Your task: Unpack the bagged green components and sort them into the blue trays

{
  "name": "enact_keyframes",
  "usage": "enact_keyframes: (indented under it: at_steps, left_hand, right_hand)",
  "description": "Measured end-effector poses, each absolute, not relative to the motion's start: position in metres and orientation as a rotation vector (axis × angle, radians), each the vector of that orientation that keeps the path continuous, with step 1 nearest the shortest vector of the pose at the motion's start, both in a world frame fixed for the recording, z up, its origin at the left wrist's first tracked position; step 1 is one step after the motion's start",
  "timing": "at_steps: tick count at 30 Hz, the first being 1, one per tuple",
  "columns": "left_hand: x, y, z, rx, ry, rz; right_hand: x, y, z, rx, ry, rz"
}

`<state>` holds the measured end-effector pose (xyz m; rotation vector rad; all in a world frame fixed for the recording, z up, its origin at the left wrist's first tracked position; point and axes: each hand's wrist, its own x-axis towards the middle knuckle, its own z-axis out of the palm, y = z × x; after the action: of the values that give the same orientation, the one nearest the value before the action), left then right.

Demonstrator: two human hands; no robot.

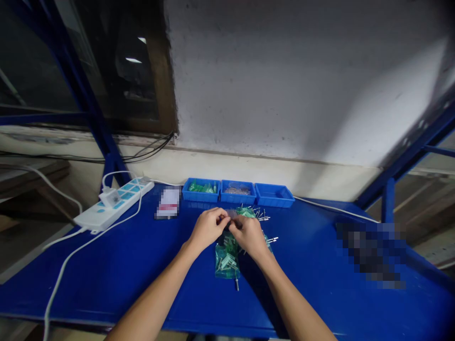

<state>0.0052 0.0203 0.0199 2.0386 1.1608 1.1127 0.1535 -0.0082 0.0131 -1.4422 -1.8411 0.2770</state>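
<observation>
My left hand [211,222] and my right hand [250,232] meet over the middle of the blue table, fingers pinched. Between the fingertips shows a small clear plastic piece [232,213], perhaps a bag; its shape is mostly hidden. Just below the hands lies a green plastic bag [227,265] with light-coloured pieces and metal pins in or on it. More green plastic [246,211] with metal pins [262,216] sticking out lies beyond my right hand. A single loose pin [237,284] rests below the green bag.
Three blue trays stand along the back: one with green pieces [186,194], one with small metallic pieces [223,198], and a right tray [275,202]. A white power strip [117,203] with cables lies left, near a blurred phone-like item [168,201]. A blurred dark object [369,255] lies right.
</observation>
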Motion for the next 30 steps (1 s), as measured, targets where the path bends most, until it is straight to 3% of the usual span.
enact_keyframes:
  at_steps: [8,19,25,30]
  left_hand:
    - [0.004,0.022,0.015,2.126,1.164,1.023]
    - [0.001,0.019,0.031,2.14,0.975,1.243]
    - [0.003,0.022,0.023,2.171,1.018,1.29]
    - [0.006,0.023,0.003,2.221,1.303,0.923]
  right_hand:
    - [0.155,-0.008,0.012,-1.439,-1.886,0.354]
    - [0.157,-0.001,0.022,-0.959,-1.036,1.38]
    - [0.161,0.001,0.02,-1.076,-1.001,1.155]
    - [0.163,0.004,0.04,-1.109,-1.044,0.689]
